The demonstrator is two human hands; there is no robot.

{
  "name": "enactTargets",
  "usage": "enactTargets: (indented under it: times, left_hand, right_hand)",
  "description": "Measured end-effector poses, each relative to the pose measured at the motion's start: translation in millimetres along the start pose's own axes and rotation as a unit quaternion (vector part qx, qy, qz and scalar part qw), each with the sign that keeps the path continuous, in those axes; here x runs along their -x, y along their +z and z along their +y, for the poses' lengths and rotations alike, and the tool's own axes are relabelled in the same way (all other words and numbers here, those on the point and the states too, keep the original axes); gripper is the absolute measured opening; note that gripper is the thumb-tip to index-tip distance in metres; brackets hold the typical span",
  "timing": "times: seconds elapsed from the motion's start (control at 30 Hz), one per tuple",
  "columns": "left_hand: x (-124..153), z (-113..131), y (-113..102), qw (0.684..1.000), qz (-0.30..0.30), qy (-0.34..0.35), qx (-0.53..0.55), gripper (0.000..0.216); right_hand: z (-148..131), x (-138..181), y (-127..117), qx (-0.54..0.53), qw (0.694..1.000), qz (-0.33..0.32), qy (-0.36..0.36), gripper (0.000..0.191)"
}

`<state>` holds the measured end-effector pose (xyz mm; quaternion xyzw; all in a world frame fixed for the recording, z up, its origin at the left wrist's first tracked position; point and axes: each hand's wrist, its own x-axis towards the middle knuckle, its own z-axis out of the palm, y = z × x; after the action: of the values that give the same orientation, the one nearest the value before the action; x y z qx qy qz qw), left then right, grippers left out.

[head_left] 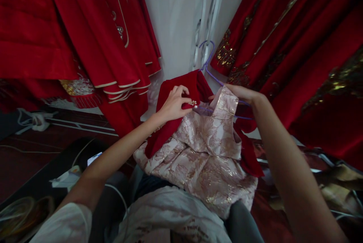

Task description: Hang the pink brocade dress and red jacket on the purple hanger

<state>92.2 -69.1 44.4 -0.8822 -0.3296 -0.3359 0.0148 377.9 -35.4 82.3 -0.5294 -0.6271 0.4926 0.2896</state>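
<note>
1. While the left forearm reaches up from the lower left, the left hand (173, 104) bends at the wrist with its knuckles up. Its fingers (185, 101) are pinched together on a small beaded clasp (194, 103) at the front edge of the red velvet jacket (181, 88).
2. The right arm stretches in from the lower right, nearly straight. The right hand (240, 92) lies palm down with its fingers closed over the top of the shoulder of the brocade dress (207, 148), just where the purple hanger (210, 65) runs under the cloth.
3. The dress, pale pink with gold pattern, hangs between the two hands and spills down onto the person's lap. The jacket wraps around it on both sides.
4. The hanger's hook sticks up behind the hands, against the white wall (176, 16).
5. Red gowns with cream trim (93, 35) hang close on the left, and red gowns with gold embroidery (297, 46) crowd in on the right. Open room is only the narrow gap between them, in front of the wall.
6. White cables (34, 120) lie on the dark floor at the left, well apart from the hands.
</note>
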Motion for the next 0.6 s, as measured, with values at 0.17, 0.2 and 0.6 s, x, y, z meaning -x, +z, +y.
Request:
enactTargets:
  times: [0.17,0.2,0.6]
  left_hand:
    - [-27.2,-27.2,8.5,0.998,0.008,-0.038,-0.047,0.015]
    - [-33.7,-34.6,11.5,0.997,0.000,-0.054,-0.051,0.015]
    - [-51.0,-52.6,13.1,0.988,-0.048,-0.068,-0.129,0.018]
  right_hand:
    - [9.1,-4.8,-1.2,-0.003,0.997,0.060,-0.046,0.016]
    - [12.5,-8.3,-4.2,0.004,0.993,0.096,-0.067,0.012]
    - [33.2,35.3,-33.7,0.267,0.806,0.465,-0.250,0.028]
